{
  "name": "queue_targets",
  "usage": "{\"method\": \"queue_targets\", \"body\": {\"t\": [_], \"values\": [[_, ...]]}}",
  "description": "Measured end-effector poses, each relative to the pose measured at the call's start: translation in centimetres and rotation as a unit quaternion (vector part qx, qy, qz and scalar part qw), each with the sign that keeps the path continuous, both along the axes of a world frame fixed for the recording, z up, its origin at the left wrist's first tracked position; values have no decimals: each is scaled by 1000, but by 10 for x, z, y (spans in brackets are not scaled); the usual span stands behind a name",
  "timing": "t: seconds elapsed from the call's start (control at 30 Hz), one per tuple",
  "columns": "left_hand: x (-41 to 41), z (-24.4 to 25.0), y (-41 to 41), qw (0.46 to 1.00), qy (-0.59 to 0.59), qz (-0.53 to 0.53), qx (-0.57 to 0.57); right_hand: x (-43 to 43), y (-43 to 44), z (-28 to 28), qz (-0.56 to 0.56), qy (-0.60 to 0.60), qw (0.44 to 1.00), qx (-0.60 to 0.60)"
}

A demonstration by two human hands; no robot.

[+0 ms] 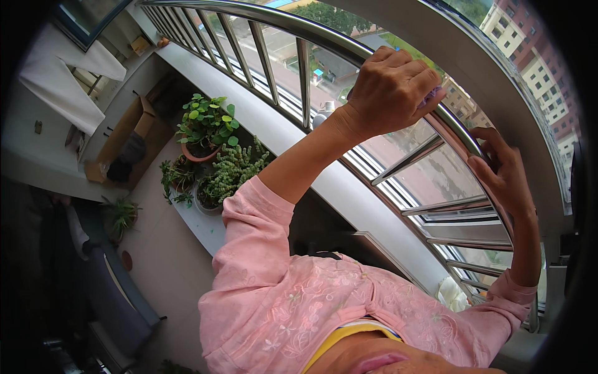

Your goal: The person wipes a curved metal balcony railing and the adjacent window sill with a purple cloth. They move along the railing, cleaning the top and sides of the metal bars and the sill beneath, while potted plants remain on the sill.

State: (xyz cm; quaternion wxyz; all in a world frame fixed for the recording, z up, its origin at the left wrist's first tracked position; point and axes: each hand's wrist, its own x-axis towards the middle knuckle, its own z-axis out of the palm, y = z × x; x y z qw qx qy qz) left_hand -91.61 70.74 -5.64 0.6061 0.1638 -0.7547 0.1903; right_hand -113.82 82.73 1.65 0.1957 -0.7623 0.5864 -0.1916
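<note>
My left hand (397,89) is closed over the curved metal handrail (336,35) of a window guard railing. A bunched purple cloth (430,95) shows under its fingers, pressed against the rail; most of it is hidden by the hand. Further right along the same rail, my right hand (502,168) curls around the tube, thumb on the near side and fingers over the top. Shiny metal bars (303,84) run from the handrail down to the lower rail, beside the white window ledge (261,117).
Potted plants (205,121) and a succulent (229,175) stand on a white surface (198,233) at left. An open cardboard box (126,135) holds dark items. A grey padded seat (117,299) stands lower left. White crumpled material (452,294) lies near the railing's right end.
</note>
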Motion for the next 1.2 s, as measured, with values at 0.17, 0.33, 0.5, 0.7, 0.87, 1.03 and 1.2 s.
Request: {"method": "queue_targets", "body": {"t": [0.17,0.33,0.5,0.7,0.87,1.03,1.2], "values": [[15,-2,-11,1000,-9,14,-1,-11,-3,-11,8,1,999,-35],[50,-3,-32,996,-24,76,43,-11,-2,-12,-3,-26,1000,-13],[99,19,-52,978,27,101,179,-8,-2,-9,-7,-43,999,-8],[160,25,-104,941,94,198,258,-4,-1,-7,0,-26,999,-24],[169,45,-107,893,84,231,378,-4,-1,-3,15,-15,999,-24],[168,21,-117,926,39,218,305,-9,-7,-6,31,-9,999,-22],[125,14,-82,943,48,175,278,-9,-8,-6,43,-7,999,-27]]}}
